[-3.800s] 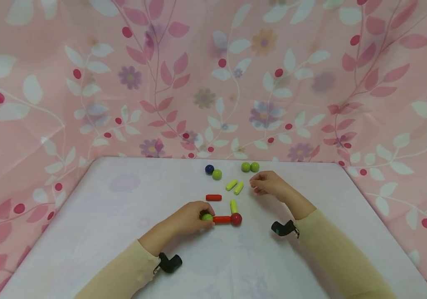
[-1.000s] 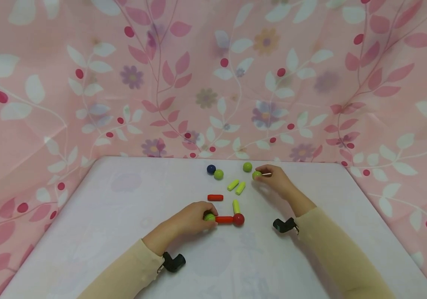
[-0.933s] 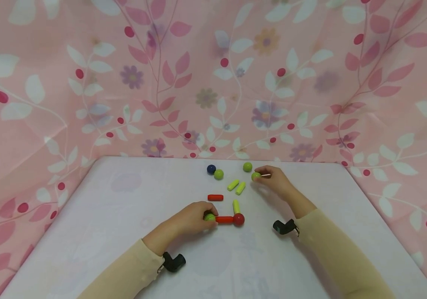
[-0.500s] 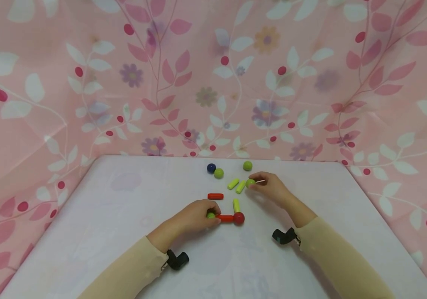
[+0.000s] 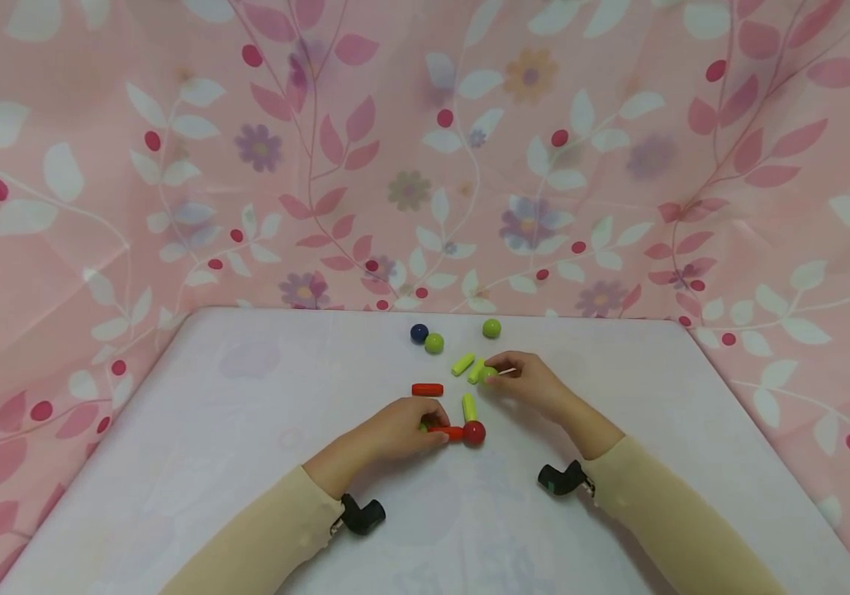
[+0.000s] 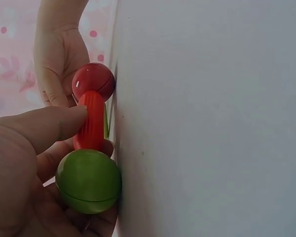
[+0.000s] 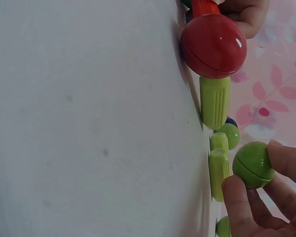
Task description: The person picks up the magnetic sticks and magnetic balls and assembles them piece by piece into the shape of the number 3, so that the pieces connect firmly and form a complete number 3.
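My left hand (image 5: 404, 430) pinches a red ridged rod (image 6: 91, 121) between thumb and fingers. That rod joins a green ball (image 6: 89, 181), beside the palm, to a red ball (image 5: 473, 433). A yellow-green rod (image 7: 215, 102) extends from the red ball toward the far side. My right hand (image 5: 532, 387) holds another green ball (image 7: 254, 164) by the fingertips, slightly off the table. Just beyond that ball, two loose yellow-green rods (image 5: 463, 364) lie side by side; the held ball partly covers the nearer one in the head view.
One loose red rod (image 5: 428, 390) lies beyond my left hand. Farther back are a dark blue ball (image 5: 420, 333) and a green ball touching it (image 5: 434, 343). Another green ball (image 5: 491, 329) stands near the back edge of the white table (image 5: 246, 413), before a flowered pink cloth (image 5: 410, 149).
My right hand has picked up one of the back pair of green balls and brought it nearer and leftward. My left hand has shifted from the green ball onto the red rod.
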`<state>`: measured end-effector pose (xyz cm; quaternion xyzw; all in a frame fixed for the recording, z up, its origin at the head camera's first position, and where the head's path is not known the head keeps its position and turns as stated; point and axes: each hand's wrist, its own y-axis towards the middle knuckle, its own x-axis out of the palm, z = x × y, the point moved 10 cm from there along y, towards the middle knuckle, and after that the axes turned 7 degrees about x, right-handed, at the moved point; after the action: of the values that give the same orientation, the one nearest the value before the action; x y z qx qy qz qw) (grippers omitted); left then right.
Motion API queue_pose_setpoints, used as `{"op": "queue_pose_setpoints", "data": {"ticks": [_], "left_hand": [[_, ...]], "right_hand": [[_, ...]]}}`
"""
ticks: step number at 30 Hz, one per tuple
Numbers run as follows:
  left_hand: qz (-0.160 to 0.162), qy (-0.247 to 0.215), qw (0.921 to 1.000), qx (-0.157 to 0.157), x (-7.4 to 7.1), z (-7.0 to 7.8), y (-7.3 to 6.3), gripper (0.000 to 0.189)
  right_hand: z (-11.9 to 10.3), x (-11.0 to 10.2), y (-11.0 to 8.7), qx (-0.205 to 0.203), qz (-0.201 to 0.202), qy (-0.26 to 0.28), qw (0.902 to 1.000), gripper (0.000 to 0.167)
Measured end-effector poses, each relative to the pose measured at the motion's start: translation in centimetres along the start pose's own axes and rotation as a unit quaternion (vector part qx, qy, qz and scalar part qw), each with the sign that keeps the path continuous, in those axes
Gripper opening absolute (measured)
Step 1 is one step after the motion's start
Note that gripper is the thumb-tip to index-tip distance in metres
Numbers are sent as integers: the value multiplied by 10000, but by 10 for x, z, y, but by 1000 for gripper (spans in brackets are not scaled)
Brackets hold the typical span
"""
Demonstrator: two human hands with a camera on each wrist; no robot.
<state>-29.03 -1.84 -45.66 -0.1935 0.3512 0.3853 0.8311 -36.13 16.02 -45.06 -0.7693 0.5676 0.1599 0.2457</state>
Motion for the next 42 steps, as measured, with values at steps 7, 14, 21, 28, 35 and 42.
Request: {"op": "queue_pose_setpoints", "data": {"ticks": [7,14,21,28,35,42], "left_hand": [[-55,-132,9999,62,2,1,1,12],[-43,-224,9997,101,3,2,-1,11],[-38,-264,9996,129,3,0,-1,11],[-22,-272,9994,203,4,1,-1,10],[0,-238,9993,293,3,3,0,11],[-21,-261,9992,298,4,2,-1,12]], "right_hand": [[1,12,-2,62,-256,190,9995,34],[-4,23,-4,-6,-579,377,9976,36],[-1,28,4,149,-716,641,9953,35],[-1,29,13,317,-877,1004,9906,38],[0,30,18,512,-853,1050,9895,35],[0,34,20,681,-876,957,9892,34]]}}
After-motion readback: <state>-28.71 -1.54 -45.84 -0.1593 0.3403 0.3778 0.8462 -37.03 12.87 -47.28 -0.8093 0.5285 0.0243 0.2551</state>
